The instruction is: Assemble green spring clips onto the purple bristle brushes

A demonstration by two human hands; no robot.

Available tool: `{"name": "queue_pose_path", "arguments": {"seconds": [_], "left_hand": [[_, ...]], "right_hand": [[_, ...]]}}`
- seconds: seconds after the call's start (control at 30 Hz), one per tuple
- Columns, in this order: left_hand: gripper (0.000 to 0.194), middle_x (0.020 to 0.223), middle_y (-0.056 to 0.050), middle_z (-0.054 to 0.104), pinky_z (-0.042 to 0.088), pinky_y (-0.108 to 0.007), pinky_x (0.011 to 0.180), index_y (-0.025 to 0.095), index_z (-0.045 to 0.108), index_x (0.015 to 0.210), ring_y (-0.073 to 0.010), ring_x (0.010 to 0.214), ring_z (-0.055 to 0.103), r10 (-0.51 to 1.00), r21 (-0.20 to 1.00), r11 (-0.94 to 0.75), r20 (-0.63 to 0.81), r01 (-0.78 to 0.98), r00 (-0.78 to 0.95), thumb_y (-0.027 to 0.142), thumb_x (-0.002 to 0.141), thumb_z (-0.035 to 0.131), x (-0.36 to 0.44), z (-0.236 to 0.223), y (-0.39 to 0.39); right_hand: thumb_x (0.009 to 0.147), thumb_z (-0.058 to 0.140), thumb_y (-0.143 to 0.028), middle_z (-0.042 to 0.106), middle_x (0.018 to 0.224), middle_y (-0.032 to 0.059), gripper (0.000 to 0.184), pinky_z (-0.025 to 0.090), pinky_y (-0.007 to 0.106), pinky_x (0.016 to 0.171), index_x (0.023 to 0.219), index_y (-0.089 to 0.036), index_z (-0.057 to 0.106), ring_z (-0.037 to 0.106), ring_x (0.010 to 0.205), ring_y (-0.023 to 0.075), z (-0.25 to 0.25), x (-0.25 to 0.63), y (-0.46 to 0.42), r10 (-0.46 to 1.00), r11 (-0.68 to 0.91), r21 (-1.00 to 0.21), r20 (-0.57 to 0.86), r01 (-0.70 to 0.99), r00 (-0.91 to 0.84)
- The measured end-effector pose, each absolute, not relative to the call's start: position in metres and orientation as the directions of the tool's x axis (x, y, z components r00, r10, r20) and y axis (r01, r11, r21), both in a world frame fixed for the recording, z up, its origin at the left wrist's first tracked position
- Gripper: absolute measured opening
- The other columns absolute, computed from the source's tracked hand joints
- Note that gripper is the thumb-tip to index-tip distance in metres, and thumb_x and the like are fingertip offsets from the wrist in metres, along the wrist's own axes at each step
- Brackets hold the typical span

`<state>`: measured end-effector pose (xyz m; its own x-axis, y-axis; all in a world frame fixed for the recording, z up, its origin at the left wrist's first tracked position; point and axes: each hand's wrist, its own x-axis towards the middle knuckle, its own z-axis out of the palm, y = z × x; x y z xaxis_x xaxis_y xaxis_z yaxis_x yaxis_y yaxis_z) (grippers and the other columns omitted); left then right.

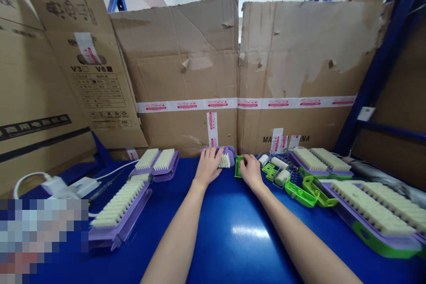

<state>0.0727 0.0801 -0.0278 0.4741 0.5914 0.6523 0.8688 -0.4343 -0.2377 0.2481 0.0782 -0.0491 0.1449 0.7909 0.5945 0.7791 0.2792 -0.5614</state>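
Near the cardboard at the back of the blue table, my left hand (207,165) is closed over a purple brush head (229,151) with cream bristles. The fingers lie across its left part and hide much of it; the thumb rests by the bristles. Just to the right, my right hand (252,169) grips a bright green plastic piece (238,167) at its right side. A narrow gap separates this piece from the brush head. Beside my right hand lie several green clips (269,169), white rollers (282,177) and dark springs (294,174).
Purple brush heads (121,204) stand at the left, near a white charger (61,185) with a cable. Green curved parts (301,194) and larger purple-green brush heads (376,213) lie at the right. Tall cardboard sheets (186,71) wall off the back; blue shelf posts (369,62) flank the table.
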Motion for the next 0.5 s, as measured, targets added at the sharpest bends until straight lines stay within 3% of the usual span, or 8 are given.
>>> {"name": "queue_pose_path", "arguments": {"seconds": [0.17,0.3,0.5], "left_hand": [[0.066,0.115,-0.015,0.048,0.035,-0.042,0.094,0.013,0.039,0.130,-0.0294,0.105,0.045,0.591,-0.252,-0.435,0.645,0.865,0.485,0.023,0.069,0.063,0.0733,-0.0272,0.0793],[0.065,0.115,-0.015,0.048,0.035,-0.042,0.093,0.014,0.039,0.130,-0.0291,0.104,0.045,0.598,-0.259,-0.429,0.637,0.866,0.487,0.022,0.070,0.062,0.0733,-0.0264,0.0788],[0.067,0.117,-0.015,0.048,0.034,-0.043,0.094,0.015,0.038,0.130,-0.0298,0.106,0.045,0.599,-0.245,-0.446,0.633,0.861,0.490,0.024,0.069,0.063,0.0732,-0.0276,0.0798]], "right_hand": [[0.075,0.046,-0.020,0.065,0.078,0.0079,0.022,0.041,0.028,0.074,0.084,-0.014,0.066,0.058,0.077,0.0207,-0.0440,0.2503,0.0789,0.860,0.181,-0.712,0.449,0.678,0.242],[0.069,0.052,-0.021,0.061,0.061,0.0029,0.010,0.038,0.026,0.063,0.062,-0.018,0.060,0.055,0.063,0.0183,-0.0401,0.2539,0.0795,0.898,0.118,-0.832,0.323,0.543,0.299],[0.065,0.054,-0.028,0.045,0.045,-0.0047,0.021,0.031,0.024,0.052,0.049,-0.022,0.042,0.044,0.051,0.0140,-0.0444,0.2546,0.0829,0.883,0.109,-0.902,0.281,0.418,0.376]]}}
